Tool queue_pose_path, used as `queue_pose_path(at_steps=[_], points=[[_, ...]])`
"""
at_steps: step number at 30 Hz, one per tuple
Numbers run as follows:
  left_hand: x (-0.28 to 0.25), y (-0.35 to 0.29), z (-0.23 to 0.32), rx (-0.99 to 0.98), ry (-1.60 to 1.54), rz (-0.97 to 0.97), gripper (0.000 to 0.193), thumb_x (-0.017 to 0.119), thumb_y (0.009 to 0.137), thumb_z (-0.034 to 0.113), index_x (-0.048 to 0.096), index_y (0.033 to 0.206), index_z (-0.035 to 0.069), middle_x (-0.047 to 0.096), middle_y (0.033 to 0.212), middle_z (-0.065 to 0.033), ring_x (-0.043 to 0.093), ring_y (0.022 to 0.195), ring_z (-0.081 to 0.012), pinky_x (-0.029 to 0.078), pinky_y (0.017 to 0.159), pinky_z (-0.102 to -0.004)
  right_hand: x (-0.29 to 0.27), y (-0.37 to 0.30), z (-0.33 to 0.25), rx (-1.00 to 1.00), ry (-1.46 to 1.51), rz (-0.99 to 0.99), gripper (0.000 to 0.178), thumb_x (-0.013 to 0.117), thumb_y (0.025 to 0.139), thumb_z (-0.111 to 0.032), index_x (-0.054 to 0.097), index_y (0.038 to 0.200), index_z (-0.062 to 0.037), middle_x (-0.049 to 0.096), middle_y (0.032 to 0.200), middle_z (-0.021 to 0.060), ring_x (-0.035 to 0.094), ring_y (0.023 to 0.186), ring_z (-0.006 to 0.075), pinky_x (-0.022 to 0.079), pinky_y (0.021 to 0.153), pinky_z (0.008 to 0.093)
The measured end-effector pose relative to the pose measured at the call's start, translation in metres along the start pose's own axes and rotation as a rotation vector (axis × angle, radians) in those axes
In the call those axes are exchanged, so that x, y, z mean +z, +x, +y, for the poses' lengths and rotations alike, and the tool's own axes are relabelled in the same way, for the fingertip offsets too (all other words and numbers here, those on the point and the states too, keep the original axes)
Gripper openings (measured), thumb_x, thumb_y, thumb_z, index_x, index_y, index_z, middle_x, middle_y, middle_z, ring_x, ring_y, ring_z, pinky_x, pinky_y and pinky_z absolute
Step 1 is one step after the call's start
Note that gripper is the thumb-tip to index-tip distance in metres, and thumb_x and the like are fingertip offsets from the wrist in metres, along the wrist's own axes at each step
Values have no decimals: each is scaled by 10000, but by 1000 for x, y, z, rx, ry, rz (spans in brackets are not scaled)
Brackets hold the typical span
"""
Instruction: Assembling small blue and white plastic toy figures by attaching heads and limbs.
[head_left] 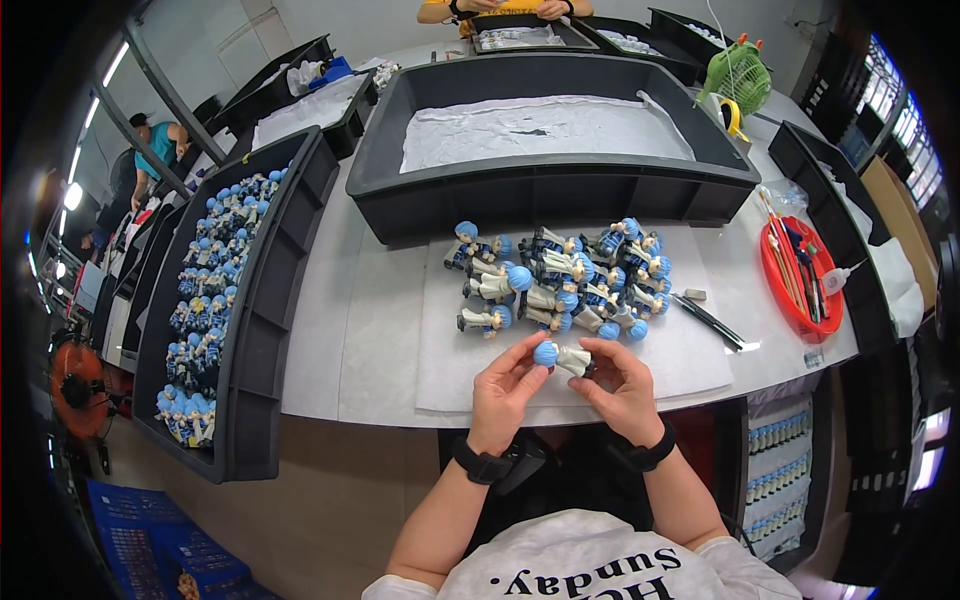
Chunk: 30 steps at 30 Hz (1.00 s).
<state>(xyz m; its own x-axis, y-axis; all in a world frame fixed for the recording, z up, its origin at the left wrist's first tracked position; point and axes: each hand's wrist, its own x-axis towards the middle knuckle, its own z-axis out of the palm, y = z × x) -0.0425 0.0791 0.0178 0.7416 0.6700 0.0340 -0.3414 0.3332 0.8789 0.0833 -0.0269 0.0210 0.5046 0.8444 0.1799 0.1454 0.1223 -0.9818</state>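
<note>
A small figurine (574, 360) with a round blue head and a cream-white body lies sideways between my hands, just over the near part of a white mat (450, 375). Its head end is pinched by the thumb and fingers of my left hand (503, 395). At the foot end, my right hand (624, 392) grips the lower body and partly hides it. Just beyond my fingers, a loose pile of similar figurines (565, 268) lies on the mat, some showing dark blue backs, others pale fronts. A dark pen-like tool (708, 321) rests right of the pile.
Behind the pile stands a big black tray (560, 205) lined with white cloth. Another black tray (258, 400), full of figurines, is at left. To the right sit a red basket (768, 262) of brushes and a green fan (738, 78). A person in yellow (515, 8) works opposite.
</note>
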Motion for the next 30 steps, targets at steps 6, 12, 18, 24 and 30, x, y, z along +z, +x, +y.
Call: queue_pose_path(at_steps=[6,12,18,24,30], points=[[4,0,-2,51,131,-21,413,556,782,-64,474,1182,-4,514,1045,-50,514,941,-114,445,819,-252,0,-1,-2,8,6,8,430,642,715,54,493,1117,18,547,962,49,531,834,91,459,713,213],[12,-4,-4,130,417,-42,376,637,728,-33,540,1090,6,458,979,-39,503,892,-118,443,742,-217,-4,1,-4,-78,-31,62,413,639,685,53,534,1076,-27,541,896,48,531,760,100,467,628,209],[13,-6,-8,154,495,0,287,653,720,-8,569,994,-11,535,964,-56,525,819,-109,445,686,-214,-49,-1,-40,-84,-320,93,345,643,703,8,564,1036,-35,580,949,56,563,791,103,455,641,198],[15,-9,-11,120,634,-33,259,675,716,64,591,956,11,600,763,-53,558,685,-103,454,622,-215,-135,41,-64,-164,-883,169,163,575,686,61,610,834,0,618,769,102,595,660,188,471,578,254],[12,-10,-14,199,667,-29,252,673,720,91,592,947,17,611,780,-69,569,673,-112,461,598,-225,-165,68,-41,13,-1059,-132,159,595,676,10,623,833,-1,610,748,164,598,702,281,480,645,331]])
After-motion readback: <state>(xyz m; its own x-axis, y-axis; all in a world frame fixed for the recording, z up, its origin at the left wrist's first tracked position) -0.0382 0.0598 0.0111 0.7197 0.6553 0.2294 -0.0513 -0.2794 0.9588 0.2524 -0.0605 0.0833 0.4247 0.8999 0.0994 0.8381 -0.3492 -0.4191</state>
